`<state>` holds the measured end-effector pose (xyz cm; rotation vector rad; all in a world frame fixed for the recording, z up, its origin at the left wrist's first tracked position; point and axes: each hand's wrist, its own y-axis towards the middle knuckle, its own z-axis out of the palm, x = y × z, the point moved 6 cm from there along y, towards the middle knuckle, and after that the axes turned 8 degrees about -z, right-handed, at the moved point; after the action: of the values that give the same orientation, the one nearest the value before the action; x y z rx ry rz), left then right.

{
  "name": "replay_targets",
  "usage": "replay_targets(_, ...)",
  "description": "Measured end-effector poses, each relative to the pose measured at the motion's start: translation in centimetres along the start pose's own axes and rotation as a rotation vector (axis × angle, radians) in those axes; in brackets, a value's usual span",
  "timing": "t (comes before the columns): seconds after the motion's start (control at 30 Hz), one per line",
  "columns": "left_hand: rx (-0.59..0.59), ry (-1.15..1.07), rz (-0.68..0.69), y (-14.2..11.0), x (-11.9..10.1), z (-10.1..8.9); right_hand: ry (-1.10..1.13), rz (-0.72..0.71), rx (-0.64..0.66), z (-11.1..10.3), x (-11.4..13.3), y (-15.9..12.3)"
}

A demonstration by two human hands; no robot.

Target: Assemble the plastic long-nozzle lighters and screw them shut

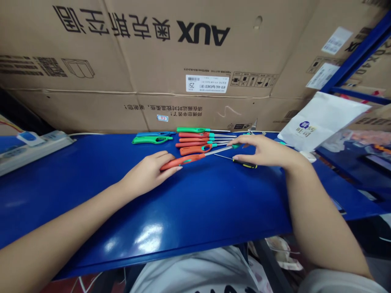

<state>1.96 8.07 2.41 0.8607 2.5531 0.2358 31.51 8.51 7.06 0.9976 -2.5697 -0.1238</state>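
Note:
My left hand (152,173) is wrapped around the red-orange handle of a long-nosed lighter (183,161), its metal rod pointing right. At the rod's far end is a green piece (236,145), right by the fingers of my right hand (259,151). That hand arches over it with thumb and fingers apart. Under its thumb, a black and yellow screwdriver (245,163) lies on the blue table. Just behind the held lighter are several red lighters (195,140) in a row, and a green lighter (191,130) at the back. Green and blue handle pieces (152,139) lie left of them.
A large cardboard box (159,61) stands along the back of the blue table (183,211). A white power strip (36,146) is at the left. At the right are a white paper bag (320,120) and a blue metal frame (354,61).

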Motion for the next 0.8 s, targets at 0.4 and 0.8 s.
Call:
replay_targets(0.4, -0.023, -0.143, 0.069, -0.7, -1.7, 0.2, -0.047, -0.277, -0.052, 2.5, 4.0, 1.5)
replay_targets(0.8, -0.052, -0.118, 0.135, -1.4, -2.3, 0.9, -0.228, -0.406, -0.052, 6.4, 5.9, 2.6)
